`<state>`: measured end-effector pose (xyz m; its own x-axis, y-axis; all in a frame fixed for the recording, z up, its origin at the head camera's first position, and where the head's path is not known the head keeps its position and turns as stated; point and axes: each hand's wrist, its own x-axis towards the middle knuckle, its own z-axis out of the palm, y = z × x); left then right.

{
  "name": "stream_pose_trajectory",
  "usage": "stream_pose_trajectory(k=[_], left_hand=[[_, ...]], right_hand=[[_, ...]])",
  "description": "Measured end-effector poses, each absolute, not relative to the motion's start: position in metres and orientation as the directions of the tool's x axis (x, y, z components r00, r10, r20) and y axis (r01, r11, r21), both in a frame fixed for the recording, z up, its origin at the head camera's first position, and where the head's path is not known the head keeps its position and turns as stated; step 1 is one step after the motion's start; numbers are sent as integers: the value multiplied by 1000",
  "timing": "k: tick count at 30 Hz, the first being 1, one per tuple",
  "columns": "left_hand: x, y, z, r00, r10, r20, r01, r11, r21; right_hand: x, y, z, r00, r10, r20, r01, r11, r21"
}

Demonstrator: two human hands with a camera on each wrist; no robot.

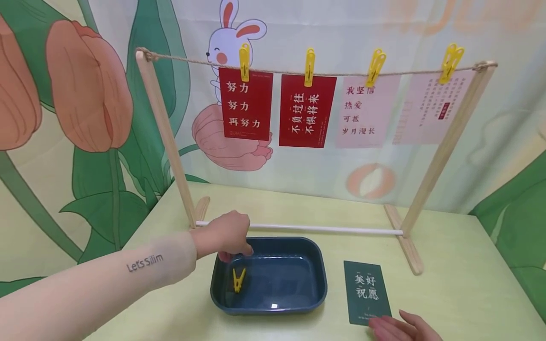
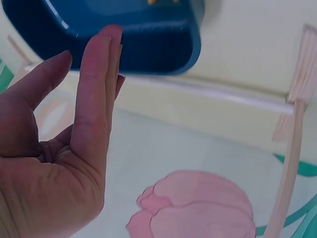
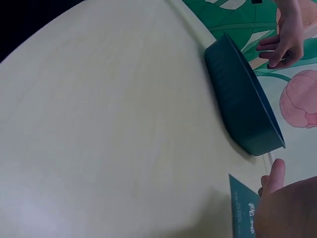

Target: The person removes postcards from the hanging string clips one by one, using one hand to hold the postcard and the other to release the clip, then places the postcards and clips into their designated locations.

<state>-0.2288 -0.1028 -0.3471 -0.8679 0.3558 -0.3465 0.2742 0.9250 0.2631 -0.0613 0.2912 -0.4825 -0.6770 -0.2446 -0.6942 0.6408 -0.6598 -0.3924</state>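
Observation:
My left hand [image 1: 229, 231] hovers over the back left corner of a dark blue tub [image 1: 273, 310]. In the left wrist view its fingers [image 2: 90, 94] point toward the tub, extended, with the thumb apart and nothing held. A yellow clothespin [image 1: 238, 280] lies inside the tub at the left. To the tub's right, a dark green card [image 1: 368, 294] with white characters lies flat on the table. My right hand [image 1: 403, 327] is at the card's lower edge, fingers extended and thumb raised; whether the fingertips touch the card cannot be told.
Behind the tub stands a wooden frame [image 1: 445, 156] with a white crossbar [image 1: 324, 229]. From its string [image 1: 187, 60] hang two red cards [image 1: 246, 104] and two pink cards [image 1: 368, 113], each under a yellow clothespin [image 1: 309, 67]. A printed curtain [image 1: 298, 175] is behind.

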Motion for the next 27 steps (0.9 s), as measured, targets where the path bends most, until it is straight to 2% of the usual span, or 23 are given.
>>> stream_pose_trajectory(k=[3,6,10,19,27], left_hand=[[-229,-100,-332,-873,349,-340,271,928,256],[-230,-97,-320,-877,338,-342,261,932,252],[-232,-95,-306,-878,330,-348,252,935,250],[-238,-94,-281,-878,320,-356,246,940,237],[-242,-94,-252,-876,372,-307,299,918,260]], right_hand=[[-70,278,-475,-699,-96,-709,569,-675,-470],[-79,270,-467,-714,-38,-699,541,-665,-515],[-89,264,-459,-748,-41,-663,527,-644,-555],[-100,262,-443,-857,-234,-459,505,-560,-657],[-113,246,-429,-888,-195,-416,454,-519,-724]])
